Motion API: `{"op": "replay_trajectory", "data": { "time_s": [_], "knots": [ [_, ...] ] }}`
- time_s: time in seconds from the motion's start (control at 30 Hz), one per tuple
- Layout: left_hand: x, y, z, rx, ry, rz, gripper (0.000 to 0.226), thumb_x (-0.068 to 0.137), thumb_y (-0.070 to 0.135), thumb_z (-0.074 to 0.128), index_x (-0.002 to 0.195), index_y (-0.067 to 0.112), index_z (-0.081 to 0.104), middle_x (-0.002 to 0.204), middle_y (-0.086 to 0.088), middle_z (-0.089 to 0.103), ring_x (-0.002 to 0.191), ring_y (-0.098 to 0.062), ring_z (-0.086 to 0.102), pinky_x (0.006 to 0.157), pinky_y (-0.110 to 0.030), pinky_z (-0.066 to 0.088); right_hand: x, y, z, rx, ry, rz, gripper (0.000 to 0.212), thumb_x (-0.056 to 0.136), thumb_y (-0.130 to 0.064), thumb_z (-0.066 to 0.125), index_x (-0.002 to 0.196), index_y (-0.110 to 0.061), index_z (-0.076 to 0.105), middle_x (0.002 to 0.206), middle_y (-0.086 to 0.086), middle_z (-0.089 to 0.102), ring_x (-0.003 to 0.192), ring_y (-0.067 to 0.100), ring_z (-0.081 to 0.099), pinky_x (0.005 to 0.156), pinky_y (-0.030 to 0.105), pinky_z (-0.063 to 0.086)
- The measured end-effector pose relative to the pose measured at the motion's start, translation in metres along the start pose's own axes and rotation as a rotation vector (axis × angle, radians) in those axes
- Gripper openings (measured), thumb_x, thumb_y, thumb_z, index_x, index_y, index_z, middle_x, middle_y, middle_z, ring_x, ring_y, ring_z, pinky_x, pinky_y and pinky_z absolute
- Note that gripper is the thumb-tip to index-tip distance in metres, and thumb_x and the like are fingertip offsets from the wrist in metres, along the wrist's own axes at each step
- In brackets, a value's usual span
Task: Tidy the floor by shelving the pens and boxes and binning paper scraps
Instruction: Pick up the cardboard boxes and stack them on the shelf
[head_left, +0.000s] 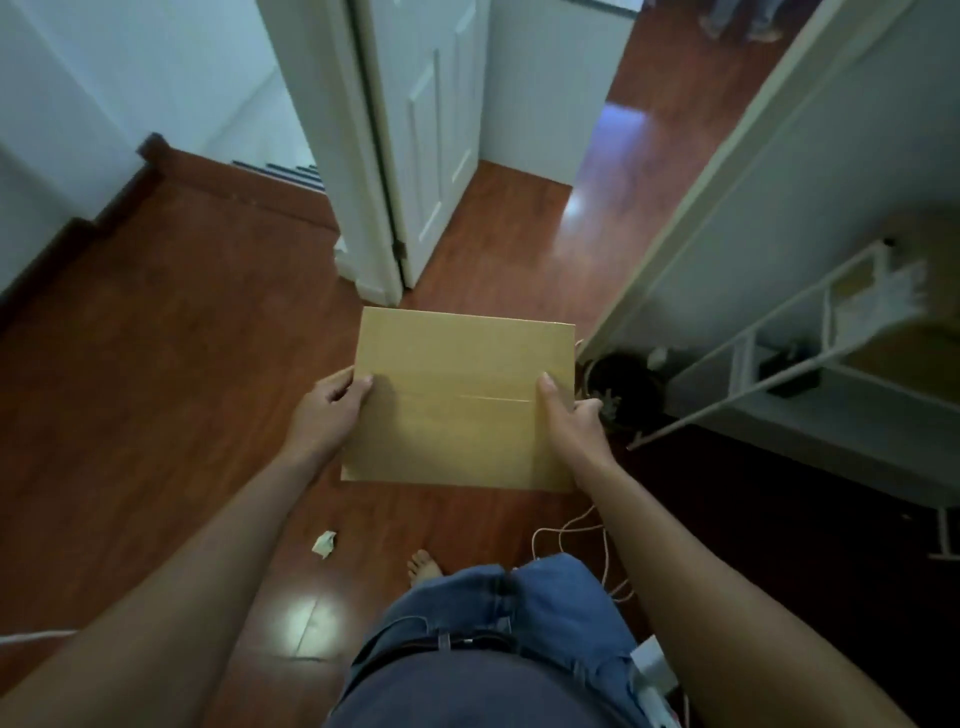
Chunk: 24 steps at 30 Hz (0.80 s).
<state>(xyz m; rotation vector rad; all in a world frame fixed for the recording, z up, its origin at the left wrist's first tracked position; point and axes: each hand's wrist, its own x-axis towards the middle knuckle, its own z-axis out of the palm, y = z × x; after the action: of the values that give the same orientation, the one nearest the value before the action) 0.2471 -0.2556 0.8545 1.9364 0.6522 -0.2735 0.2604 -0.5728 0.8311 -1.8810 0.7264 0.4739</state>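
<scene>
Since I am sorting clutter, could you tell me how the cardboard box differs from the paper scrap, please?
The cardboard box is large, flat and tan; the paper scrap is small, crumpled and pale. The left hand and right hand hold the box; the scrap lies on the floor.

It was a home hallway. Reddish wooden floor (156, 338), a white panelled door (431, 130) (standing open) and a shelf rack (740, 364) showed it.

Both bare arms reach forward and down. The left hand (326, 413) grips the left edge of a box (457, 415), thumb on top; the right hand (571, 423) grips the right edge the same way.
</scene>
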Motion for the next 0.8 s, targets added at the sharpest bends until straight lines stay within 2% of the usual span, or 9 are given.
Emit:
{"op": "replay_trajectory", "data": {
  "time_s": [0.07,0.17,0.23,0.3,0.37,0.43,0.6,0.7,0.8],
  "knots": [
    [-0.002,0.022,0.027,0.038,-0.066,0.035,0.054,0.097,0.056,0.064,0.139,0.024,0.073,0.139,0.008,0.068,0.126,-0.016,0.063,0.109,-0.039,0.051,0.0,0.018,-0.032,0.054,0.052,0.035,0.107,0.091,-0.085,0.053,0.155,-0.004,0.028,0.141,0.01,0.056,0.125,0.028,0.058,0.098,0.043,0.049],
    [-0.002,0.049,0.076,0.119,-0.172,0.065,0.069,0.083,0.078,0.062,0.139,0.037,0.07,0.143,0.007,0.069,0.132,-0.02,0.064,0.109,-0.053,0.054,-0.001,0.048,-0.084,0.157,0.144,0.088,0.099,0.092,-0.083,0.053,0.154,-0.01,0.029,0.145,0.012,0.056,0.125,0.031,0.058,0.102,0.047,0.048],
    [-0.005,0.065,0.111,0.134,-0.239,0.098,0.064,0.083,0.077,0.066,0.136,0.04,0.071,0.135,0.008,0.073,0.124,-0.02,0.068,0.104,-0.054,0.058,-0.004,0.066,-0.117,0.208,0.215,0.113,0.091,0.097,-0.077,0.053,0.157,-0.014,0.03,0.149,0.014,0.055,0.129,0.035,0.057,0.097,0.042,0.044],
    [-0.022,0.093,0.151,0.157,-0.293,0.16,0.055,0.089,0.068,0.069,0.134,0.036,0.074,0.129,0.008,0.075,0.117,-0.017,0.07,0.101,-0.048,0.06,-0.006,0.087,-0.152,0.246,0.277,0.136,0.088,0.1,-0.074,0.052,0.162,-0.016,0.029,0.152,0.014,0.054,0.134,0.036,0.057,0.093,0.04,0.04],
    [-0.04,0.118,0.191,0.193,-0.362,0.233,0.048,0.097,0.056,0.07,0.136,0.029,0.074,0.127,0.005,0.073,0.106,-0.012,0.07,0.089,-0.038,0.062,-0.012,0.109,-0.186,0.273,0.319,0.155,0.088,0.098,-0.078,0.05,0.16,-0.017,0.036,0.148,0.01,0.058,0.126,0.032,0.06,0.094,0.043,0.043],
    [-0.052,0.136,0.229,0.23,-0.429,0.275,0.048,0.098,0.053,0.07,0.137,0.026,0.073,0.128,0.003,0.073,0.104,-0.013,0.07,0.084,-0.038,0.064,-0.018,0.131,-0.217,0.318,0.352,0.178,0.089,0.094,-0.084,0.048,0.155,-0.02,0.042,0.139,0.005,0.062,0.115,0.026,0.061,0.097,0.047,0.047],
    [-0.073,0.172,0.319,0.31,-0.593,0.341,0.053,0.087,0.071,0.069,0.131,0.043,0.074,0.122,0.007,0.077,0.11,-0.018,0.074,0.095,-0.052,0.063,-0.038,0.178,-0.287,0.428,0.496,0.267,0.085,0.094,-0.084,0.047,0.15,-0.02,0.046,0.13,0.003,0.064,0.109,0.024,0.063,0.095,0.047,0.05],
    [-0.094,0.197,0.369,0.373,-0.731,0.398,0.048,0.097,0.064,0.064,0.137,0.039,0.071,0.117,0.006,0.076,0.107,-0.021,0.074,0.093,-0.053,0.064,-0.05,0.203,-0.317,0.493,0.582,0.309,0.082,0.097,-0.081,0.046,0.15,-0.019,0.046,0.125,0.0,0.06,0.104,0.021,0.059,0.09,0.043,0.046],
    [-0.112,0.213,0.416,0.437,-0.842,0.445,0.05,0.098,0.064,0.059,0.137,0.035,0.072,0.118,0.001,0.078,0.106,-0.026,0.075,0.095,-0.055,0.063,-0.06,0.229,-0.34,0.534,0.66,0.36,0.085,0.094,-0.085,0.044,0.149,-0.02,0.048,0.126,-0.001,0.062,0.106,0.022,0.06,0.09,0.043,0.046]
  ]
}}
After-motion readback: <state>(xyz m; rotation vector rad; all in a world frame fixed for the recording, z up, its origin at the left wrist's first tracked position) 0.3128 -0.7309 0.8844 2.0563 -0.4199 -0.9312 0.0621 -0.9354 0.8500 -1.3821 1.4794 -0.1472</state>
